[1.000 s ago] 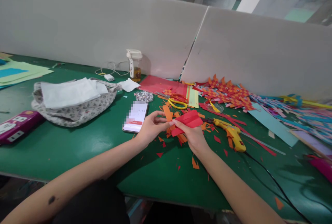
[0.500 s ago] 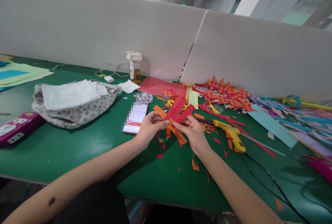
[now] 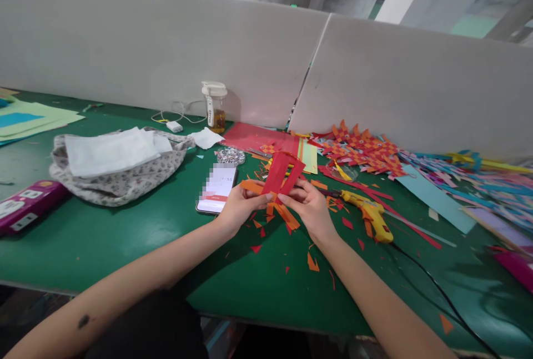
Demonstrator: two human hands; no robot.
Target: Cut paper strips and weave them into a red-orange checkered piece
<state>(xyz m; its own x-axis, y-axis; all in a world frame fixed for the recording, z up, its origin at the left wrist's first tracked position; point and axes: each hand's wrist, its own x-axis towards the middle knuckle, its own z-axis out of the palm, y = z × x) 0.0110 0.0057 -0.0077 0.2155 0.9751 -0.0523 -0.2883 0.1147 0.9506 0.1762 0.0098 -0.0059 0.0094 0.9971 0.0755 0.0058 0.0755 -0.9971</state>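
The red strips now stand nearly upright, where a moment ago they leaned right. Fingers of the left hand and right hand pinch shut on them and the orange strips just above the tabletop. The phone reads roughly "1:55"; part of its screen is blurred.

Green table, phone, glue gun, floral bag, paper scraps
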